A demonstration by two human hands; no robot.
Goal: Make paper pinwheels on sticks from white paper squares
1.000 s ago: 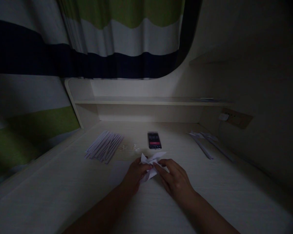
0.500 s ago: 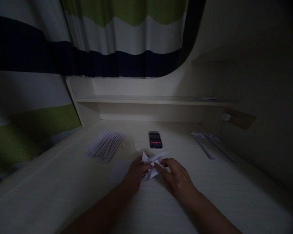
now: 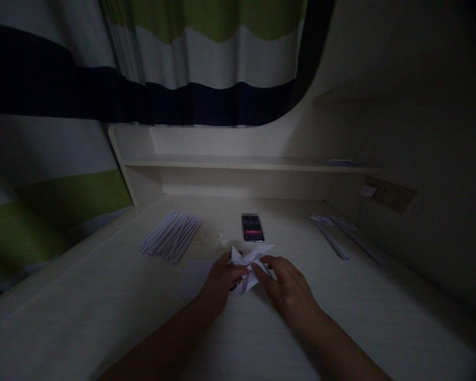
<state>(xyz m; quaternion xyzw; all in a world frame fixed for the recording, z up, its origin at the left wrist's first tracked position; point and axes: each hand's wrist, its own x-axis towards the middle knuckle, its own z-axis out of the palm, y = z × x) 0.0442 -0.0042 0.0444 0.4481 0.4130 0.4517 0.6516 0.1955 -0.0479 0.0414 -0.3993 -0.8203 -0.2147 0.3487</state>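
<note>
A white paper pinwheel [image 3: 250,258] with pointed, folded blades is held between my two hands over the desk. My left hand [image 3: 221,280] grips its left side, thumb on top near the centre and the other fingers partly hidden underneath. From the right, my right hand [image 3: 285,283] pinches the paper, with thumb and index finger close to the middle. A small dark round thing [image 3: 234,286] shows below my left fingers; I cannot make out what it is. Partly behind my left hand, a flat white sheet [image 3: 192,276] lies on the desk.
Several rolled paper sticks [image 3: 172,236] lie piled at the left. Small pale pieces [image 3: 221,238] sit beside them. A phone [image 3: 253,227] lies beyond my hands. Paper sticks with folded paper ends [image 3: 333,238] lie at the right. A shelf [image 3: 238,163] and a curtain [image 3: 206,63] are behind.
My right thumb has shifted slightly at the pinwheel's centre, and the paper has turned a little. The dark round thing below my left hand shows more clearly.
</note>
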